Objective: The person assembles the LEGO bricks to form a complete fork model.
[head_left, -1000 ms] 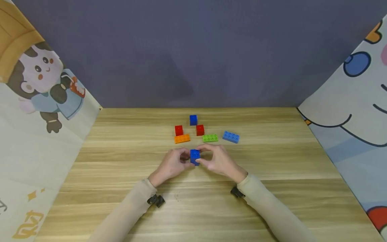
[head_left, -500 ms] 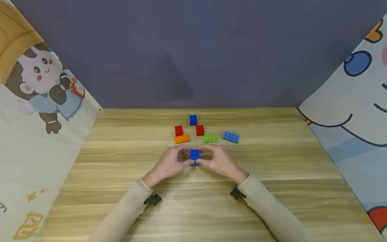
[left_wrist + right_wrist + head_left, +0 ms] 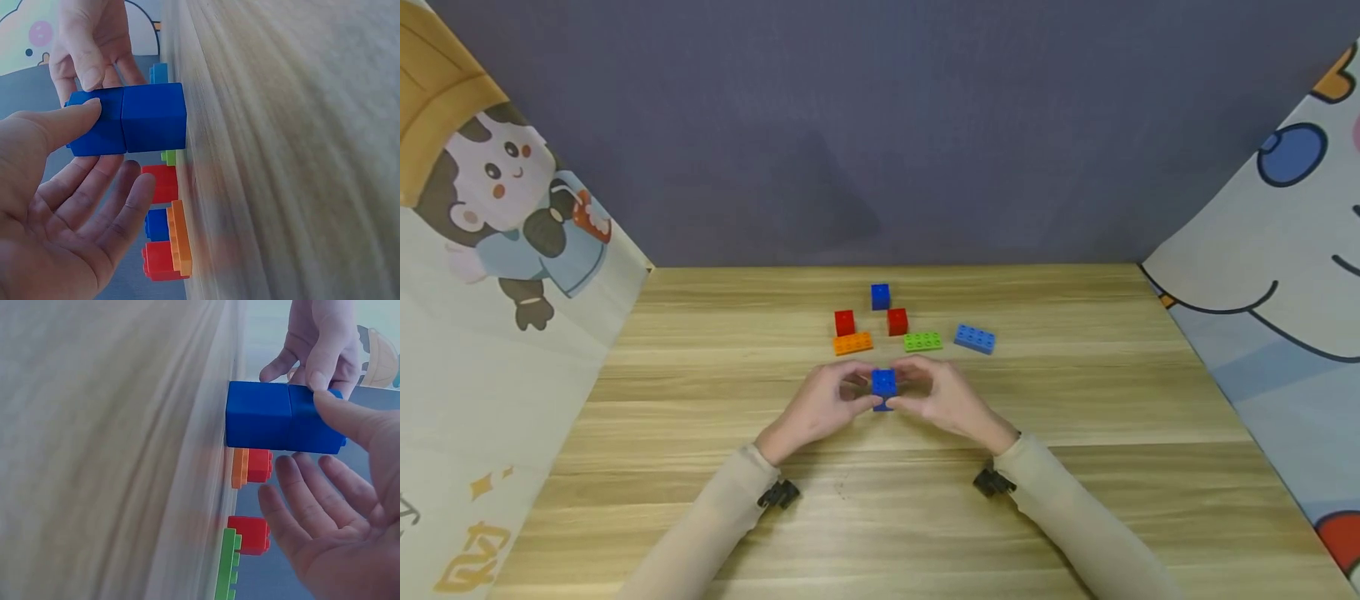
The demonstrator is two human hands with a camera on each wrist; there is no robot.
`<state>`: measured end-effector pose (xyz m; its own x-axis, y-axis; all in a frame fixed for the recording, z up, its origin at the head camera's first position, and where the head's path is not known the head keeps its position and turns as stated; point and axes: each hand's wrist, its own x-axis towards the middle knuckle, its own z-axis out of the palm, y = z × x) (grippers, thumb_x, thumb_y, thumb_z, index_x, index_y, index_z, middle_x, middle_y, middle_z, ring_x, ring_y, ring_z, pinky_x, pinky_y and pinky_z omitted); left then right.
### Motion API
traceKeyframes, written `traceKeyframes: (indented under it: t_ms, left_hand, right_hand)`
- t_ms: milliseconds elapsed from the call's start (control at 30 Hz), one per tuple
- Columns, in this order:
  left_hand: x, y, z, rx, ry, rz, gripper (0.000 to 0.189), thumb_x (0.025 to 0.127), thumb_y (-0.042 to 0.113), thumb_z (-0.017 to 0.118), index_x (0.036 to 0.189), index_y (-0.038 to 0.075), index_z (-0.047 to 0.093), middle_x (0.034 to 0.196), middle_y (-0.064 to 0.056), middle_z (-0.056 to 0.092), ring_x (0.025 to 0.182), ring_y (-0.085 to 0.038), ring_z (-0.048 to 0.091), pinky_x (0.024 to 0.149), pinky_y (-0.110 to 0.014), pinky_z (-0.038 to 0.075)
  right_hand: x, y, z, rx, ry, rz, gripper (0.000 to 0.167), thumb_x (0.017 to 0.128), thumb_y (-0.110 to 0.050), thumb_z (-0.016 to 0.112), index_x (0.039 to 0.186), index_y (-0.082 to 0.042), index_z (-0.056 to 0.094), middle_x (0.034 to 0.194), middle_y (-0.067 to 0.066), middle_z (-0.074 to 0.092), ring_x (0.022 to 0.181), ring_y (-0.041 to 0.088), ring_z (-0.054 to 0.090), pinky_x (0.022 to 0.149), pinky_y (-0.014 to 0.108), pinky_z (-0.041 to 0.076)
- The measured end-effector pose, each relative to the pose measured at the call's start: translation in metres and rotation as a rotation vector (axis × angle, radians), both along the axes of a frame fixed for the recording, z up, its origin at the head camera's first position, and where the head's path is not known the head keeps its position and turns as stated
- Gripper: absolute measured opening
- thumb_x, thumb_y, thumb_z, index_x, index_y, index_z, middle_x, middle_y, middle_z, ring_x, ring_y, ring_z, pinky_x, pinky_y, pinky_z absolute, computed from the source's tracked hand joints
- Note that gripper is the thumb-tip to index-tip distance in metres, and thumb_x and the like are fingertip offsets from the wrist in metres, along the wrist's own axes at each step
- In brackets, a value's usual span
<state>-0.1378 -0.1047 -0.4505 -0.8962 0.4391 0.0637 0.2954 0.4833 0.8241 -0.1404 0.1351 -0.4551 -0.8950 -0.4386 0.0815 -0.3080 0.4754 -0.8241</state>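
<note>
Two blue building blocks stand stacked on the wooden table between my hands. The upper blue block (image 3: 883, 382) fits flush on the lower blue block (image 3: 155, 119), whose base meets the tabletop. My left hand (image 3: 822, 406) pinches the upper block from the left, thumb on its near face and fingers behind. From the right, my right hand (image 3: 951, 404) pinches the same block, its thumb (image 3: 344, 415) close to the left thumb (image 3: 75, 122). The other fingers of both hands spread loosely. Fingertips at the far face are partly hidden.
Beyond the hands lie an orange brick (image 3: 852, 343), a lime green brick (image 3: 922, 341) and a light blue brick (image 3: 974, 338). Behind them stand two red blocks (image 3: 845, 322) and another blue block (image 3: 880, 297). A dark panel (image 3: 880, 150) rises at the table's back edge.
One second ago the upper block looked slightly off line with the lower one; now they line up. My left hand has shifted slightly left, its thumb now across the near face. Other bricks stay put.
</note>
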Motion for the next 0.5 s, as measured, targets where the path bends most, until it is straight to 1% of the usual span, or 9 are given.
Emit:
traceKeyframes:
  t_ms: [267,500]
  left_hand:
    - [0.001,-0.004,0.001,0.002,-0.005,0.005,0.036,0.096,0.016,0.081,0.131,0.01,0.073,0.125,-0.008,0.078,0.111,-0.025,0.075,0.09,-0.031,0.065]
    - [0.0,-0.015,0.002,-0.016,-0.029,0.044,0.041,0.096,0.018,0.081,0.135,0.009,0.071,0.127,-0.01,0.077,0.113,-0.027,0.075,0.091,-0.035,0.065]
  right_hand:
    - [-0.002,0.007,-0.001,-0.031,-0.017,0.011,0.053,0.088,-0.019,0.09,0.136,-0.007,0.069,0.131,0.011,0.076,0.117,0.028,0.075,0.105,0.048,0.059]
    - [-0.002,0.014,-0.002,-0.01,-0.021,0.009,0.054,0.089,-0.02,0.088,0.136,-0.003,0.068,0.131,0.014,0.075,0.116,0.029,0.074,0.104,0.048,0.059]
